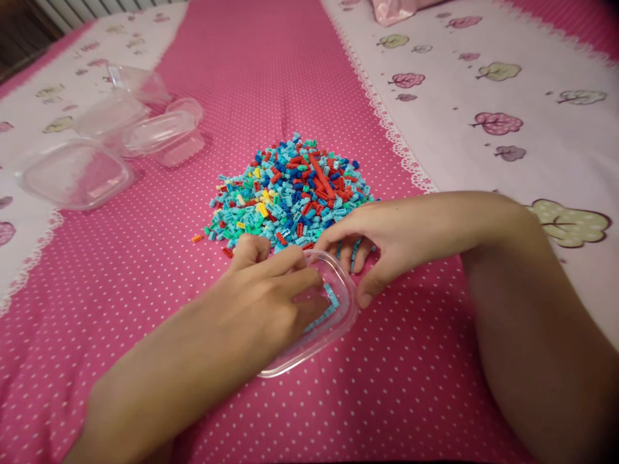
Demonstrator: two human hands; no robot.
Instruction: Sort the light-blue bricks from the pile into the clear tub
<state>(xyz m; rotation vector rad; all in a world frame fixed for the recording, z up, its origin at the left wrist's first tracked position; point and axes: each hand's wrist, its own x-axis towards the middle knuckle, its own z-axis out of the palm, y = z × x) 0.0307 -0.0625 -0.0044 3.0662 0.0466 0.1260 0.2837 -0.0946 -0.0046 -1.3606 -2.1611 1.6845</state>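
A clear plastic container (345, 316) rests on the pink cloth in front of me, with some light-blue toy bricks (331, 296) inside. My left hand (275, 290) is bent over the container, its fingers curled; whatever its fingertips hold is hidden. Right of the container, my right hand (377, 238) curves down at the near edge of the brick pile (294, 187), thumb apart from the fingers and close to the rim. A few blue bricks show between those fingers. Red, dark-blue, green and yellow bricks are mixed with light-blue ones in the pile.
Several clear containers (77, 174) stand at the far left. A loose orange brick (197, 238) lies left of the pile. The dotted pink cloth (411, 386) has white bands printed with trees. Something shiny and pink (394, 9) lies at the top edge.
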